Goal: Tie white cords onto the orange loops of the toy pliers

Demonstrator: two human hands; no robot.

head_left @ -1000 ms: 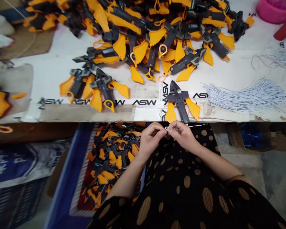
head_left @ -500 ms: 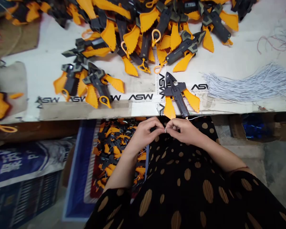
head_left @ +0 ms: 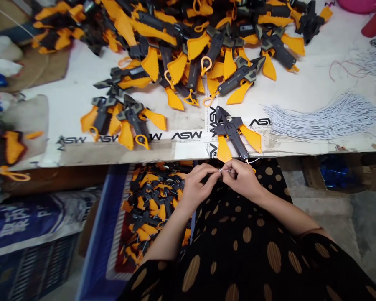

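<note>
Just off the table's front edge, my left hand [head_left: 202,184] pinches a thin white string [head_left: 220,171] between thumb and fingertips. My right hand [head_left: 242,179] is closed on the same string, its fingertips almost touching the left ones. A black toy [head_left: 235,133] with orange wings lies at the table edge right above my hands, its pointed head facing away. White string shows by its near end, and an orange loop there is partly hidden behind my right hand. To the right lies a bundle of white strings [head_left: 322,118].
Many similar black-and-orange toys [head_left: 175,31] are heaped along the back of the table [head_left: 188,155]. Below the edge, a blue crate [head_left: 97,238] holds many more. A purple-and-white sack [head_left: 34,221] is at lower left; a red object [head_left: 375,23] stands at back right.
The white string between my fingers has been drawn into a small knot-like spot. My right fingers have curled more tightly, and the view has shifted slightly.
</note>
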